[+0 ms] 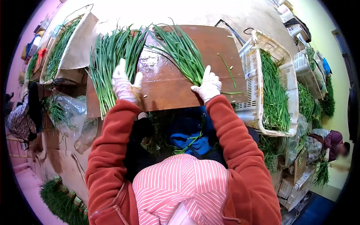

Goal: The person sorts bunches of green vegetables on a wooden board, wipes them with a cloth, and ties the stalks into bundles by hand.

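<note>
On a wet brown board (pixel 159 84) lie two heaps of long green stalks. The larger heap (pixel 112 63) covers the left side, and my left hand (pixel 126 83), in a white glove, rests at its right edge with thumb and fingers apart. A smaller bundle (pixel 182 54) fans out toward the back of the board. Its narrow lower end touches my right hand (pixel 208 85), also gloved in white, with the thumb and index finger spread and the other fingers curled. Loose stalks (pixel 229 73) and small white bits lie on the right side of the board.
A white plastic crate (pixel 292 93) of green stalks stands right of the board. More stalks lie in a lined crate (pixel 62 48) at the upper left. Clear plastic bags (pixel 75 116) are at the left. Another person (pixel 333 144) is at the far right, holding stalks.
</note>
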Available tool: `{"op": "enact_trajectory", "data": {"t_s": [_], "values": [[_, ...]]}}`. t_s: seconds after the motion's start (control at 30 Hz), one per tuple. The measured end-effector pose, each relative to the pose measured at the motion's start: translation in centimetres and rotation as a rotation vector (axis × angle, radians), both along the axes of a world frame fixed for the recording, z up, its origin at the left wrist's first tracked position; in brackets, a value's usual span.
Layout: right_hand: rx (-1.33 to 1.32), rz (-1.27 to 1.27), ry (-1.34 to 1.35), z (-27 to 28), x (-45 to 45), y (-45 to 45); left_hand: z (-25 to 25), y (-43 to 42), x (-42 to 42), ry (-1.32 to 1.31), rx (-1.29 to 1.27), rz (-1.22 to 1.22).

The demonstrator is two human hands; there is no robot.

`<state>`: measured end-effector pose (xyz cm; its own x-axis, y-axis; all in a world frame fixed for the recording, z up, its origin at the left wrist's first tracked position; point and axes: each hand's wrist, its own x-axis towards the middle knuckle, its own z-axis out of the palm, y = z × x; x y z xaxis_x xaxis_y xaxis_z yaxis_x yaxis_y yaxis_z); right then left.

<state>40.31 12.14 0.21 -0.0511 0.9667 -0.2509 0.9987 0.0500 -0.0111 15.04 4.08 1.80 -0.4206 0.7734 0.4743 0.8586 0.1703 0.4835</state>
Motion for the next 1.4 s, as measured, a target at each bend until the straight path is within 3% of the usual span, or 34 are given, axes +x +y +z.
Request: {"op": "enact_trajectory", "data": {"t_s": [0.07, 0.17, 0.23, 0.33, 0.4, 0.53, 0.6, 0.67, 0.7, 0.73, 0.8, 0.9, 0.93, 1.0, 1.07, 1.17, 1.2, 1.23, 1.27, 1.3, 1.33, 1.4], "values": [[0.012, -0.060, 0.162, -0.5, -0.3, -0.3, -1.2, -0.7, 2.4, -0.185, 0.104, -0.213], [0.007, -0.066, 0.209, -3.2, -1.0, -0.3, -2.7, -1.6, 6.0, -0.824, -0.180, -0.330], [-0.060, -0.079, 0.266, -1.5, -1.4, -1.5, -2.0, -1.7, 7.9, -1.252, -0.309, -0.364], [-0.170, -0.054, 0.416, -0.6, -1.2, -3.5, -2.2, -1.1, 8.7, -1.575, -0.676, -0.309], [-0.180, -0.015, 0.476, 0.5, -1.5, -5.6, -2.5, -0.7, 9.5, -1.584, -0.673, -0.239], [-0.177, 0.102, 0.474, 2.7, -3.3, -9.7, -3.6, -0.1, 10.2, -2.062, -0.318, -0.361], [-0.042, 0.129, 0.547, 1.1, -3.0, -11.2, -4.6, 0.4, 9.5, -2.166, -0.303, -0.370], [-0.052, 0.087, 0.709, 0.6, -2.0, -12.1, -1.3, 0.5, 8.9, -2.173, -0.151, -0.350], [-0.462, -0.102, 0.927, 0.4, -1.1, -12.2, -1.5, 1.0, 7.8, -2.177, -0.102, -0.432], [-0.717, -0.083, 0.942, 2.4, -0.4, -11.9, -1.4, 1.5, 7.0, -2.205, -0.045, -0.521], [-0.612, 0.093, 0.834, 0.5, 1.6, -12.9, -0.4, 2.1, 5.4, -2.173, 0.025, -0.643], [-0.615, 0.150, 0.754, -1.3, 3.7, -12.5, -0.5, 2.4, 4.1, -2.178, 0.038, -0.759], [-0.577, 0.108, 0.691, -0.6, 3.6, -12.2, -0.3, 2.3, 4.1, -2.181, 0.044, -0.766], [-0.373, 0.352, 0.357, -1.4, 4.1, -12.9, 0.2, 2.3, 4.0, -2.167, 0.046, -0.771], [-0.518, 0.464, 0.109, -2.3, 4.7, -13.3, 0.4, 2.6, 3.7, -2.191, 0.083, -0.856], [-0.730, 0.435, -0.137, -4.7, 6.0, -13.7, 1.6, 2.7, 3.1, -2.117, 0.109, -0.830], [-0.637, 0.467, -0.203, -2.8, 5.6, -13.0, 1.7, 2.7, 2.8, -2.069, 0.099, -0.843], [-0.494, 0.474, -0.145, -0.2, 4.9, -12.0, 1.1, 2.8, 2.5, -2.033, 0.061, -0.719], [-0.179, 0.412, 0.127, 1.3, 4.8, -11.5, -0.2, 3.1, 2.2, -1.995, 0.022, -0.593], [-0.121, 0.282, 0.527, 2.5, 4.1, -10.5, -2.4, 3.9, 1.8, -2.053, 0.040, -0.699], [-0.158, 0.160, 0.633, 4.8, 2.6, -9.7, 0.4, 2.8, 3.3, -2.013, 0.031, -0.630], [0.044, 0.239, 0.643, 6.9, -0.2, -9.3, -0.2, 2.6, 4.4, -1.973, -0.024, -0.533]]}}
